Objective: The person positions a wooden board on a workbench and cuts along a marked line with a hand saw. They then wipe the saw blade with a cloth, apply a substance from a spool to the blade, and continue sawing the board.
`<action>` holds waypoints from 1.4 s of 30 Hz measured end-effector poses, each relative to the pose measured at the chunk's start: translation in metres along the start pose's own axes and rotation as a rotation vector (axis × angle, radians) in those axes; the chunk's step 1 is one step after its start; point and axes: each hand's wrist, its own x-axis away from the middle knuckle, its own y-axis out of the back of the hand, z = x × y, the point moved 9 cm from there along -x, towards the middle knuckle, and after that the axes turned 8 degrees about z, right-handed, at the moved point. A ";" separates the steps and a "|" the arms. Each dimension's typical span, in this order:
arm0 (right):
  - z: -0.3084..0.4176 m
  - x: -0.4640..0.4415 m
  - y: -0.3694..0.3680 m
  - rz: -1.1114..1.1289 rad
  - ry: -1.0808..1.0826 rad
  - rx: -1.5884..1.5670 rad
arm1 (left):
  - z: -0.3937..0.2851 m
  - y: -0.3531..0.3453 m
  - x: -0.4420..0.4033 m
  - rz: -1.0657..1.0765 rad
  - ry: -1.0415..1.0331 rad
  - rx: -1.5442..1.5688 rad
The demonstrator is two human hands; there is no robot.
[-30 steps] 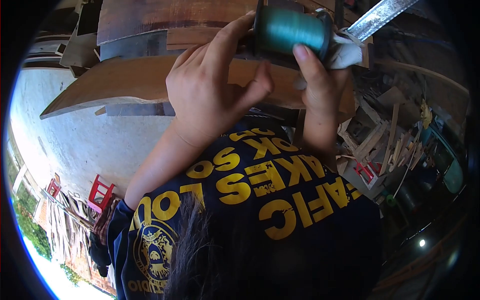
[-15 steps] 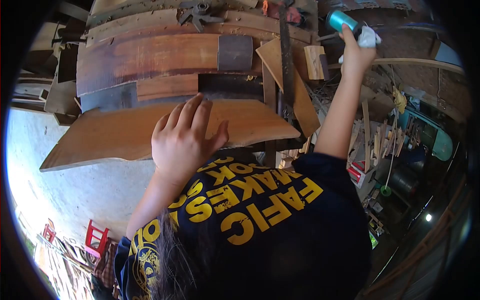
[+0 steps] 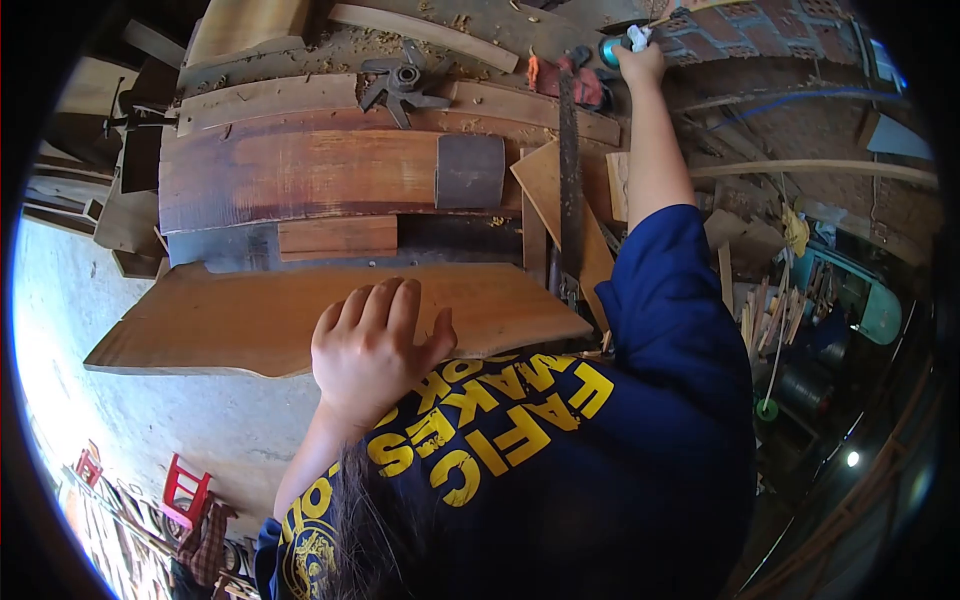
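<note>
My right hand (image 3: 642, 66) reaches to the far side of the bench, fingers closed around a teal can (image 3: 609, 50). A crumpled white wad (image 3: 639, 38), cloth or plastic, shows at the same hand. My left hand (image 3: 372, 350) lies over the near edge of a smooth wooden board (image 3: 220, 310), fingers stretched out and thumb apart, holding nothing. Behind that board is a reddish-brown plank (image 3: 300, 170) with a grey sheet (image 3: 470, 170), perhaps sandpaper, draped across its right part. A small wood block (image 3: 340, 237) sits between the two.
A dark metal star-shaped part (image 3: 405, 82) and a red tool (image 3: 585, 88) rest at the back among wood shavings. A handsaw-like blade (image 3: 571, 170) crosses offcuts (image 3: 535, 185) on the right. A red stool (image 3: 185, 492) stands lower left. Timber sticks (image 3: 775, 315) lean at right.
My right hand has carried the teal can and white wad forward and left, to the back of the bench. My left hand stays at the board. The view has tilted upward.
</note>
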 end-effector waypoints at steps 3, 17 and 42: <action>-0.009 0.006 -0.023 0.078 -0.053 0.045 | 0.002 0.000 -0.005 -0.005 0.008 -0.012; -0.029 -0.011 -0.038 0.047 -0.022 0.117 | 0.005 -0.002 -0.018 0.034 0.025 -0.030; 0.147 0.330 0.152 0.441 -0.006 -1.013 | -0.001 -0.005 -0.027 0.109 -0.261 0.107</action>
